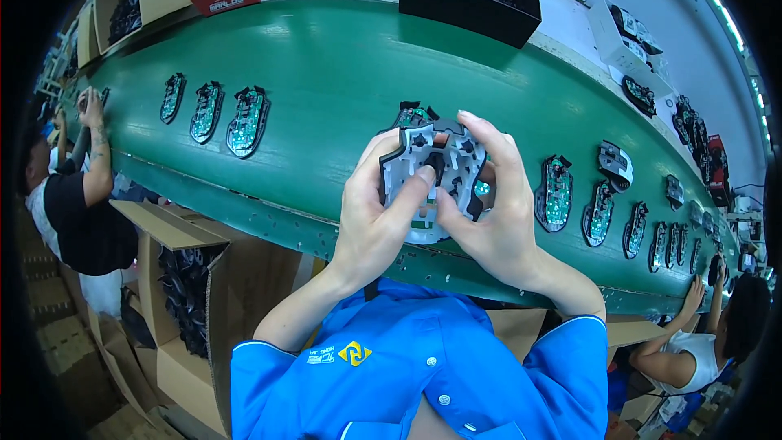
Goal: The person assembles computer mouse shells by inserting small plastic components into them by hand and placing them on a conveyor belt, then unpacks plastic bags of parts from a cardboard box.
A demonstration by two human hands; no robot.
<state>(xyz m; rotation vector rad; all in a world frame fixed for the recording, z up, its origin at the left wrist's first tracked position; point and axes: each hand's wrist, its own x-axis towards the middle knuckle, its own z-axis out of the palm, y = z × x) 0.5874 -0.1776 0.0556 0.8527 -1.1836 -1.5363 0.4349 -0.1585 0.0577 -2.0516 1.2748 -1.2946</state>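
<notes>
Between my two hands is a computer mouse shell (pixel 427 235), its hollow inside turned up, grey-white plastic with black edges. My left hand (pixel 368 216) grips the shell's left side, with the thumb reaching in. My right hand (pixel 509 224) holds the right side, fingers around the far edge and thumb inside. Both thumb tips meet at a small black part (pixel 436 165) in the middle of the shell; its exact kind is hard to make out. Just behind the shell, a mouse base with a green circuit board (pixel 414 112) lies partly hidden on the belt.
Mouse bases with circuit boards (pixel 247 121) lie on the green conveyor belt (pixel 326 57), with several more (pixel 556 194) to the right. A black box (pixel 468 4) stands beyond. Cardboard cartons (pixel 244 301) are near left. Co-workers (pixel 90 220) work at both ends.
</notes>
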